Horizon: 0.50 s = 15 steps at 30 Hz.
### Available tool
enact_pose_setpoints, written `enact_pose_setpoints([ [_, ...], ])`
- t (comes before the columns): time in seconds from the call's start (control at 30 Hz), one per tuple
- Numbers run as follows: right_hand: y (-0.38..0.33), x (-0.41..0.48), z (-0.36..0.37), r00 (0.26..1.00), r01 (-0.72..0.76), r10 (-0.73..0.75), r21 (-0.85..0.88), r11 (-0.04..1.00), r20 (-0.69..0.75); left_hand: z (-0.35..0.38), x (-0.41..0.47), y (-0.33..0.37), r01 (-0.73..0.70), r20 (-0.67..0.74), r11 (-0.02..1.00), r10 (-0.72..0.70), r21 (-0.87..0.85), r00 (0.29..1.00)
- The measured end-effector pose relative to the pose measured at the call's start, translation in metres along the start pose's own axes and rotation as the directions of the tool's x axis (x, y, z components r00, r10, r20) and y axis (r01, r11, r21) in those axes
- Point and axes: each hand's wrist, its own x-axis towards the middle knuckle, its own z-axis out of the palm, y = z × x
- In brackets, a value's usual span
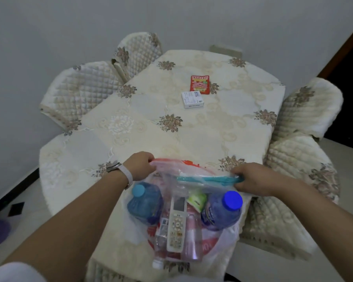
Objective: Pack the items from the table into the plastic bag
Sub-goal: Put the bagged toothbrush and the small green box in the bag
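At the near edge of the table (130,110), L hand (140,165) pinches the rim of the plastic bag (226,241), already loaded w/ bottles (145,202) & a remote (176,222); farther back, white box (192,99) & red packet (199,83) lie just beside each other, not yet packed; R hand (251,177) grips the rim opposite. Mouth-opening step, probably; next needs one hand freed to reach across for the box.
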Motion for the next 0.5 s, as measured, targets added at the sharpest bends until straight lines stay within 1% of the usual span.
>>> enact_pose_setpoints([
  [0.1, -0.014, 0.024, 0.006, 0.995, 0.088, -0.089, 0.028, 0.996, 0.038, -0.001, 0.000, 0.004, 0.046, -0.094, 0.980, -0.065, -0.191, 0.993],
  [0.17, -0.026, 0.041, 0.010, 0.987, 0.154, -0.155, 0.029, 0.988, 0.051, -0.001, -0.002, 0.004, 0.047, -0.131, 0.961, -0.085, -0.273, 0.988],
  [0.33, -0.061, 0.080, 0.027, 0.964, 0.263, -0.265, 0.067, 0.962, 0.022, -0.005, -0.008, 0.007, 0.015, -0.194, 0.933, -0.090, -0.361, 0.977],
  [0.5, -0.083, 0.109, 0.052, 0.959, 0.275, -0.284, 0.188, 0.943, 0.023, -0.005, -0.012, 0.011, -0.022, -0.165, 0.898, -0.057, -0.440, 0.985],
])
